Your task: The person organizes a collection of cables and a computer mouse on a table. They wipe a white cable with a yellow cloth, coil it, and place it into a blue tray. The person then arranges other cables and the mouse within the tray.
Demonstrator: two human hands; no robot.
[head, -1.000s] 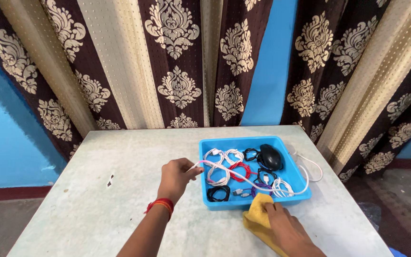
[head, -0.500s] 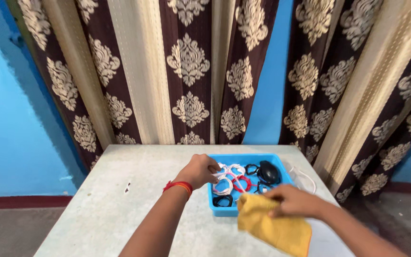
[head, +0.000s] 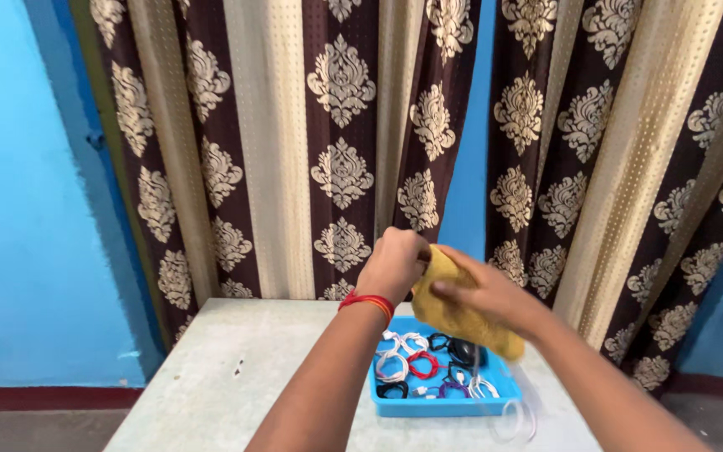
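both hands raised in front of the camera, above the tabletop (head: 211, 393). left hand (head: 393, 264), red thread band on the wrist, closed into a fist at the top edge of a yellow cloth (head: 462, 314), fingers curled shut, seems to pinch the cloth's edge or a cable end there, cannot tell which. right hand (head: 483, 293) pressed flat against the cloth from the right side, fingers spread over it, clamped on the cloth. the two hands are touching or just beside each other with the cloth between them. a thin white cable (head: 514, 414) hangs down below the cloth, blurred, looping near the tray's right corner. under the hands on the pale tabletop sits a blue plastic tray (head: 445, 408), towards the right side. in the tray: coiled cables in white (head: 392, 366), red (head: 423, 365), black (head: 392, 390) and purple (head: 453, 390), plus a black computer mouse (head: 464, 351) at the far side, partly hidden by the cloth. behind the tabletop hang brown and cream patterned curtains (head: 336, 151), with a blue wall (head: 27, 209) to the left.
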